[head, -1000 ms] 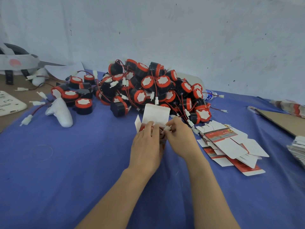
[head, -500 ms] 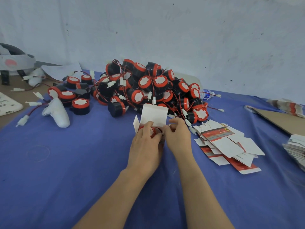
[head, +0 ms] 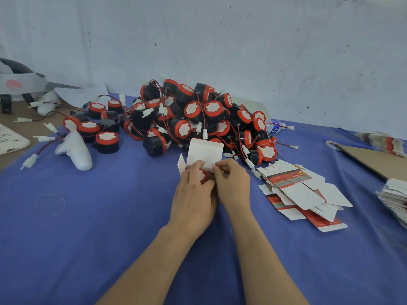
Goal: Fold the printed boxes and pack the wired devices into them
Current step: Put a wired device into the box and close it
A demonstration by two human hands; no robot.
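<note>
At the table's middle my left hand point(head: 193, 192) grips a small printed box point(head: 203, 151) whose white lid flap stands open and upright. A red and black wired device point(head: 207, 176) sits partly inside the box, mostly hidden by my fingers. My right hand point(head: 232, 183) pinches the box's right edge beside the device. Behind the box lies a big pile of round black devices point(head: 198, 115) with red rims, white faces and red wires. Flat unfolded printed boxes point(head: 301, 190) lie to the right of my hands.
The blue cloth point(head: 88, 227) covers the table. A white controller point(head: 77, 150) lies at the left among loose devices point(head: 106, 140). A stack of flat boxes point(head: 396, 201) sits at the right edge, with brown cardboard point(head: 372, 161) behind it. A white wall rises at the back.
Both hands stayed at the box; my fingers shifted slightly around the device as it sank further between them. The view moved a little.
</note>
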